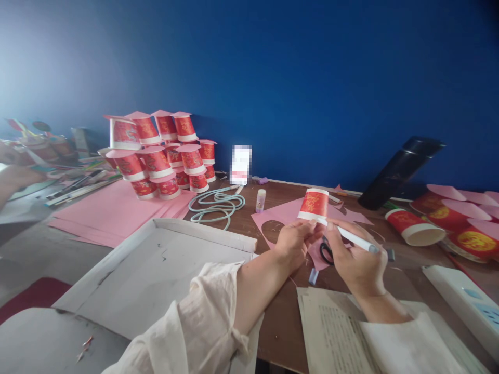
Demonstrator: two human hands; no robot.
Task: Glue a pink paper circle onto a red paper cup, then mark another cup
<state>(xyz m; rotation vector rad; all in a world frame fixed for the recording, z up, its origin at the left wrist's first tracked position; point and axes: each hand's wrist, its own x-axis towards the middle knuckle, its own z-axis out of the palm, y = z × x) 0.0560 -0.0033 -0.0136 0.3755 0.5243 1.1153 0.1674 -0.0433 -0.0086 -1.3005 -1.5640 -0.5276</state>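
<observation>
Held low by its rim, a red paper cup (315, 204) with gold characters is upside down in my left hand (293, 243), whose fingers are closed on it. My right hand (356, 267) grips a white pen (356, 239), its front end close to the cup's rim; the hands hide whether it touches. Beneath both hands lies pink paper (281, 214) with a round hole cut in it. Black-handled scissors (326, 253) show partly between the hands. A glue stick (260, 200) stands uncapped to the left, with a purple cap (263, 181) behind it.
Stacked red cups with pink tops (156, 161) stand left, behind pink sheets (93, 213). A cardboard tray (156, 265), coiled cable (218, 202), black bottle (397, 174), tipped cup (413, 227), more cups (471, 239), printed pages (331, 327) and another person's hand (19, 179) surround me.
</observation>
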